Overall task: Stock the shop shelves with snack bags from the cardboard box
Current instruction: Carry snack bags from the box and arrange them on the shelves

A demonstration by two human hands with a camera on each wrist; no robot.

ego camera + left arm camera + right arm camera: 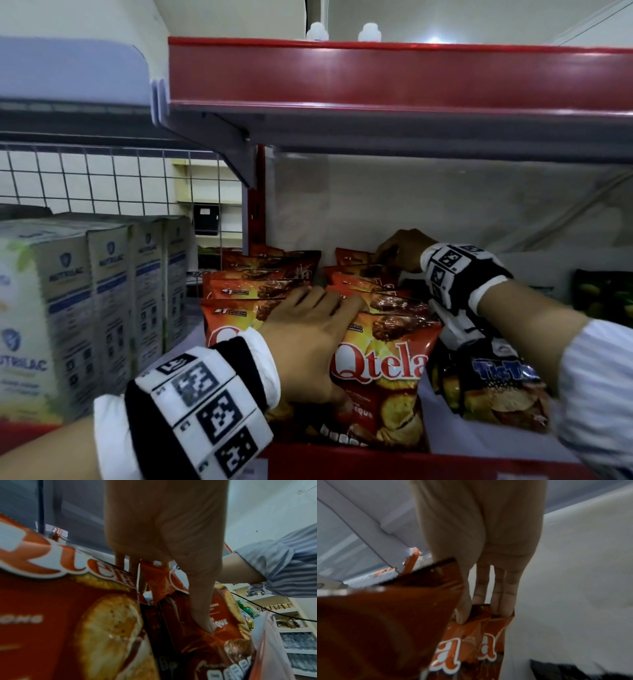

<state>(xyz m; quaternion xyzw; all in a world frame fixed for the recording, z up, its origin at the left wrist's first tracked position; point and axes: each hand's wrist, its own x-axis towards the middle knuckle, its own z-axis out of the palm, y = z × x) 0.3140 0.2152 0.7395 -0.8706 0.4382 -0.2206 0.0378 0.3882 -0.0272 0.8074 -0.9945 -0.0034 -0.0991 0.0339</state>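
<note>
- The red Qtela snack bags (380, 363) stand upright in two rows, front to back, on the shop shelf (462, 459); the cardboard box is not in view.
- The left hand (308, 339) sits at the front of the rows, its fingers (135, 574) pushed down between the two rows and the thumb pressed against the face of the front bag in the right row, so it grips the top of that bag.
- The right hand (400, 250) reaches to the back of the right row, where its thumb and fingers (501, 599) pinch the crimped top edges of the rearmost bags (481, 628).
- These bags look light, air-puffed and soft, with a glossy film that I judge slippery; the chips inside would crush under a hard squeeze.
- The best hold is likely the flat sealed strip at the top, or a loose flat-handed push on the face, not a grip on the belly.
- A dark Tic Tac bag (507, 380) leans just beside the right row, under the right forearm.
- White Nutrilac cartons (68, 308) stand on the neighbouring shelf to the left, apart from the bags.
</note>
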